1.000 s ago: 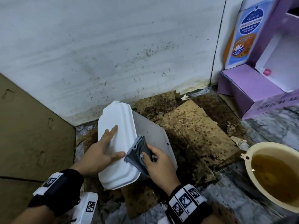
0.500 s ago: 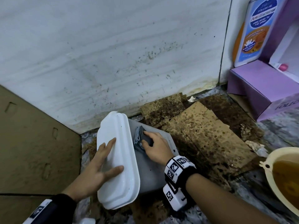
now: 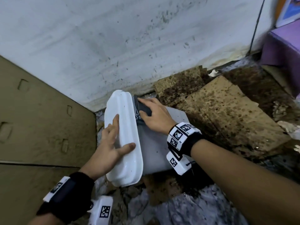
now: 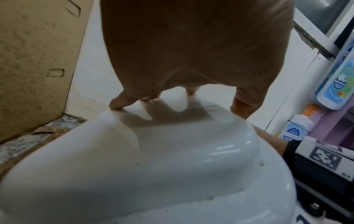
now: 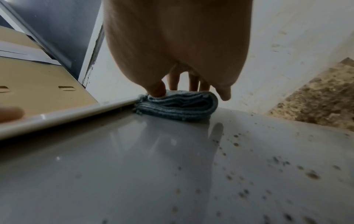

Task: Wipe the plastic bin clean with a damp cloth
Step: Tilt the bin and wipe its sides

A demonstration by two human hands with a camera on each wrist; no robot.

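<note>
- Head view shows me the plastic bin [image 3: 155, 143] lying on its side on the floor by the wall, its white lid [image 3: 123, 135] facing left and one grey side wall turned up.
- I judge the wipe as partly done: in the right wrist view the strip of that wall beside the lid rim looks wet and glossy, while dark specks dot the part further right.
- A few small specks also show on the lid in the left wrist view, so I reckon the lid and the other walls are left to do; the underside is hidden from me.
- My folded blue-grey cloth [image 5: 176, 106] sits at the far end of the upturned wall, tucked against the lid rim.
- My right hand [image 3: 154, 116] presses the cloth flat with straight fingers and thumb on top; it is not clenched around it.
- My left hand [image 3: 112, 143] lies spread on the lid, fingers extended, thumb near the rim, steadying the bin rather than grasping it.
- Around it lies stained cardboard [image 3: 227, 114] on the floor.
</note>
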